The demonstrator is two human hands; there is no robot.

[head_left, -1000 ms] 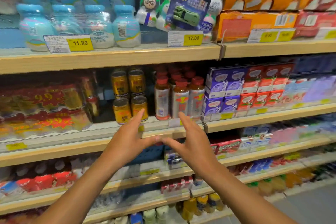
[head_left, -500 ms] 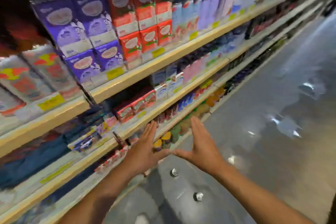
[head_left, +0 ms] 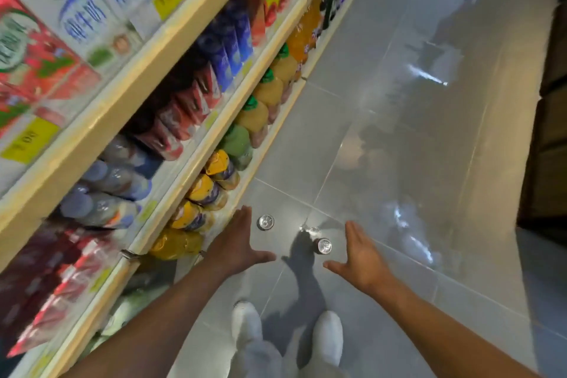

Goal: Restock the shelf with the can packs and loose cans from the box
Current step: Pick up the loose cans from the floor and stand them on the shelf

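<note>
A grey tiled floor (head_left: 399,132) is running beside the shelf (head_left: 171,77). Both hands are hanging spread and empty. One can (head_left: 265,222) is standing just beyond the left hand (head_left: 237,244), another can (head_left: 324,246) just inside the right hand (head_left: 360,258). Better to grip each around its side, keeping it upright.

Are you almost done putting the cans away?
Can't tell what's already done: the target shelf isn't in view. Nothing is in hand: the left hand and right hand are open and empty. Two loose cans stand on the floor, not yet shelved.
</note>
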